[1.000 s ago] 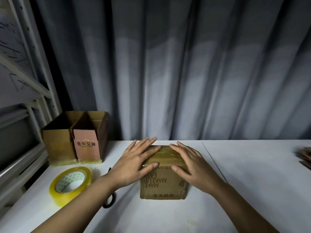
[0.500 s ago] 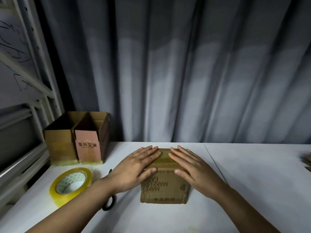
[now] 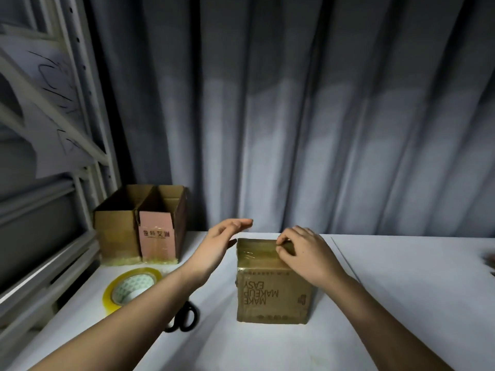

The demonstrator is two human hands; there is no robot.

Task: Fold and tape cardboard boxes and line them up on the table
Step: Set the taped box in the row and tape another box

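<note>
While the left hand (image 3: 223, 243) hovers flat, the right hand (image 3: 302, 254) presses the box (image 3: 270, 293) — taped top.

- "MAKE MAKEUP EASY", printed upside down on near face of taped box (image 3: 273, 293), below right hand (image 3: 308, 254).
- Four Chinese characters, not clearly legible, on pink box (image 3: 158, 236), left of left hand (image 3: 219, 243).

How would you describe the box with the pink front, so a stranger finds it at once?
Look at the white table's far left corner beside the metal rack. Two open boxes stand together there; the pink-fronted box is the right one, its neighbour plain brown.
</note>
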